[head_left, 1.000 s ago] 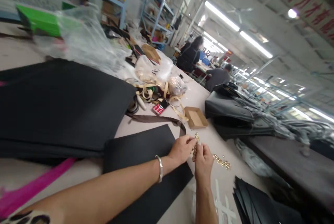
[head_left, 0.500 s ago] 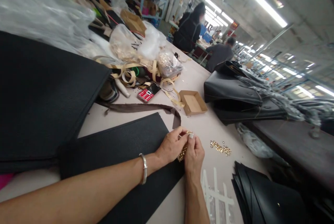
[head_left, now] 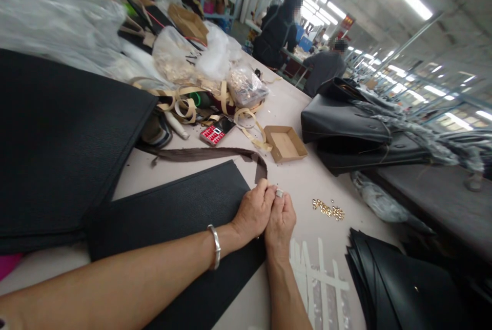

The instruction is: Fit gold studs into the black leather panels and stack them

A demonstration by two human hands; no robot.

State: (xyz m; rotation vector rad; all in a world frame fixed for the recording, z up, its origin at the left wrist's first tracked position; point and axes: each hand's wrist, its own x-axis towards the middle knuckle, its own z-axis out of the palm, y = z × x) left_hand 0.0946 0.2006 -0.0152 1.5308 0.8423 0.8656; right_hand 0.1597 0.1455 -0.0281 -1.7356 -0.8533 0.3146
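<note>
My left hand [head_left: 254, 213], with a silver bracelet on its wrist, is closed over the right end of a black leather panel [head_left: 172, 207]. Pressed against it is my right hand [head_left: 282, 217], also closed, with something pale at its thumb tip. The fingers of both meet just below the end of a dark strip [head_left: 207, 153]. What they grip is hidden between them. To the right of my hands, small gold metal rings [head_left: 328, 209] lie loose on the pale table [head_left: 295, 181].
An open cardboard box [head_left: 285, 144] sits beyond my hands, beside a red-and-black phone-like object [head_left: 216, 131]. Black bags [head_left: 346, 125] lie at right, stacked black leather pieces [head_left: 400, 279] at lower right. Plastic bags and tape clutter the back left. Two people are farther off.
The gold chain-like bunch that showed between my hands is now out of sight. My hands have drawn closer together, and my right hand has turned so its fingers curl in.
</note>
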